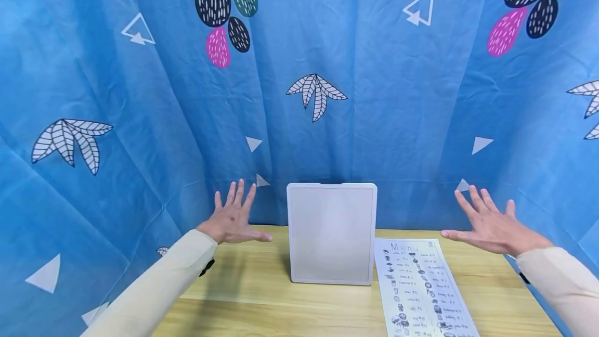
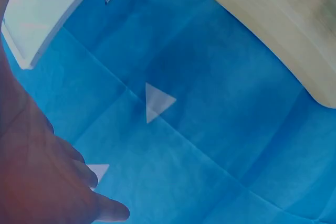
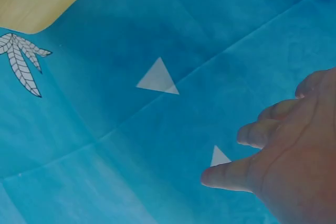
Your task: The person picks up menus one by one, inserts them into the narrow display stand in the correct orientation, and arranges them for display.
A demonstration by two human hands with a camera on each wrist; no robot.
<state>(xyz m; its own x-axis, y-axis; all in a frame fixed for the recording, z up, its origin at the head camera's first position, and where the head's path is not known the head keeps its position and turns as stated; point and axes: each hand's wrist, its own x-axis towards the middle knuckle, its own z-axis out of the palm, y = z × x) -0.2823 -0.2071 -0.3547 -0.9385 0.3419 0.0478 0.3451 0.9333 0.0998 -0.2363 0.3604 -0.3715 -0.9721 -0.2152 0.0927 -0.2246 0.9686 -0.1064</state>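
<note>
Both hands are raised with fingers spread, and neither holds anything. In the head view my left hand [image 1: 234, 218] is held to the left of a white framed board [image 1: 332, 235], apart from it. My right hand [image 1: 496, 225] is up on the other side, above and to the right of a printed menu sheet [image 1: 416, 285]. The board stands upright on the wooden table, and the sheet lies flat with its upper left edge close against the board. The left wrist view shows part of the left hand [image 2: 47, 166]; the right wrist view shows the right hand [image 3: 294, 156] with its fingers extended.
The light wooden table [image 1: 252, 300] carries the board and the sheet. Blue patterned cloth [image 1: 383, 108] hangs behind the table and along both sides, close beyond the fingertips.
</note>
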